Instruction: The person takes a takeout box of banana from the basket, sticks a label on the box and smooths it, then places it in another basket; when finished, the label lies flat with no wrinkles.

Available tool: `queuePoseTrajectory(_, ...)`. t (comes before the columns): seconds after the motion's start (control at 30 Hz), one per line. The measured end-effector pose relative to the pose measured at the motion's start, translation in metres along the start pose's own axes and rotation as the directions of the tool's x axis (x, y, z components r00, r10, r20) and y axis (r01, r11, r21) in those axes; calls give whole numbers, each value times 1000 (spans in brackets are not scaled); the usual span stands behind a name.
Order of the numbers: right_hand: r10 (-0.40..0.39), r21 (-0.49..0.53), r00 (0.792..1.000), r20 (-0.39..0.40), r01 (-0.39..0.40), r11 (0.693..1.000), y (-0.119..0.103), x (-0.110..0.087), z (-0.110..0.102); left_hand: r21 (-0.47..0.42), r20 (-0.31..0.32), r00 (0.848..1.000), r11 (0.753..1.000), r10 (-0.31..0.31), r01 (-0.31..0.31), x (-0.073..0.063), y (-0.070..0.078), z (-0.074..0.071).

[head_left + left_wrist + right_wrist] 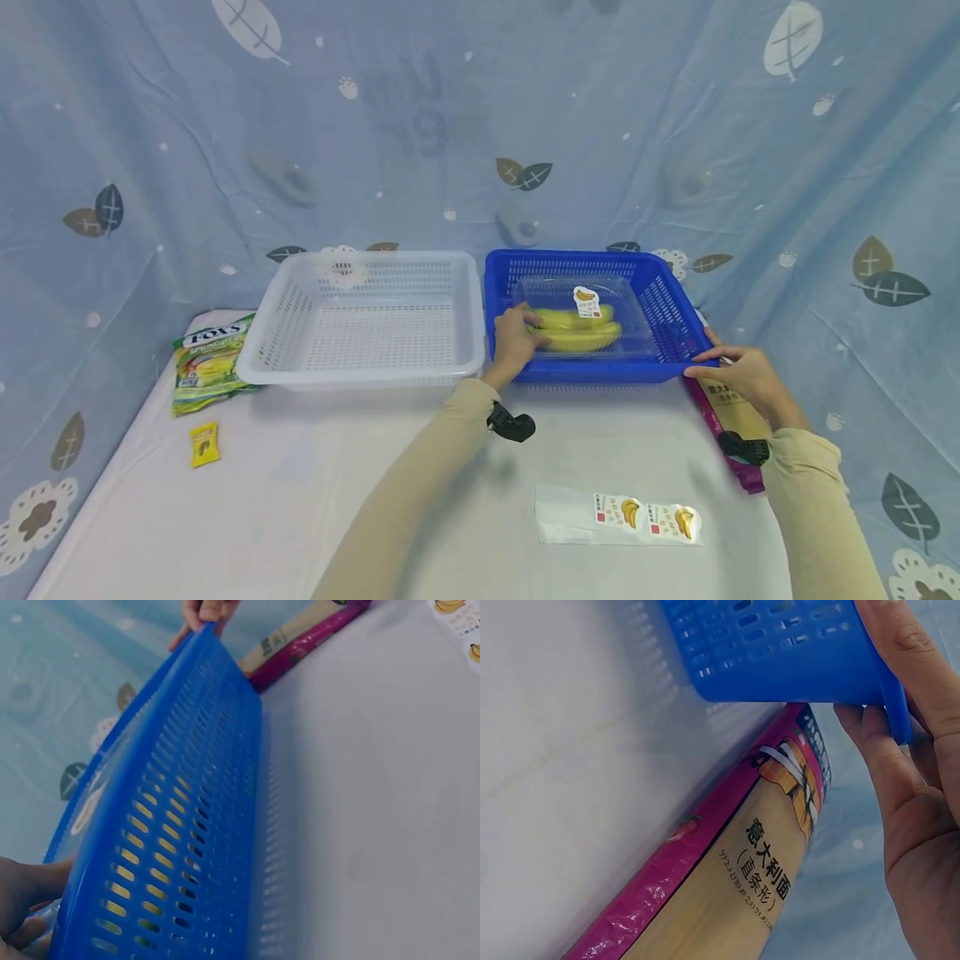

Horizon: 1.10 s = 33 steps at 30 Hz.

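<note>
A clear plastic box (551, 292) with yellow bananas (581, 338) inside and a banana label (587, 302) on its lid lies in the blue basket (592, 372). My left hand (516, 337) reaches over the basket's near-left rim and grips the left end of the box; in the left wrist view, that hand (22, 907) is partly hidden by the rim. At the front right corner, my right hand (750, 382) pinches the basket's rim, with the thumb on one side and fingers below, as the right wrist view shows.
A white basket (367, 379) stands left of the blue one. Under my right hand lies a purple-edged pasta packet (738, 412). Banana stickers on a backing strip (566, 521) lie in front. A green Fox's candy bag (206, 371) and a small yellow packet (204, 444) are far left.
</note>
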State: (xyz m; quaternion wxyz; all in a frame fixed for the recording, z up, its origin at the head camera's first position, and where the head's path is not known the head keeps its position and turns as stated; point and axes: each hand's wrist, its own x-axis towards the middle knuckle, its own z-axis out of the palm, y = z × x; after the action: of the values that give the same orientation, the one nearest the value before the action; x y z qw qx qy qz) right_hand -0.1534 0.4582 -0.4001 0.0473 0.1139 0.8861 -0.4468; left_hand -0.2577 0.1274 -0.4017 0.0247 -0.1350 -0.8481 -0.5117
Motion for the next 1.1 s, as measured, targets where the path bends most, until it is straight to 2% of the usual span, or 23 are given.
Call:
queuePoseTrajectory(0.17, -5, 13, 1000, 3, 5, 1000, -1, -1, 0, 21, -4, 1000, 1000, 0, 0, -1, 1, 0)
queuePoseTrajectory(0.47, -19, 3, 1000, 9, 19, 1000, -3, -2, 1, 24, -9, 1000, 1000, 6, -5, 9, -6, 3)
queuePoseTrajectory(0.77, -18, 6, 1000, 17, 18, 1000, -6, -2, 3, 21, -51, 999, 1000, 17, -16, 15, -10, 2)
queuePoseTrajectory(0.93, -22, 23, 1000, 9, 21, 1000, -5, -3, 1, 5, -29, 1000, 1000, 5, -4, 17, -8, 3)
queuePoseTrajectory(1.1, -19, 18, 1000, 11, 18, 1000, -3, -6, 0, 16, 11, 999, 999, -37, 37, 19, -6, 5)
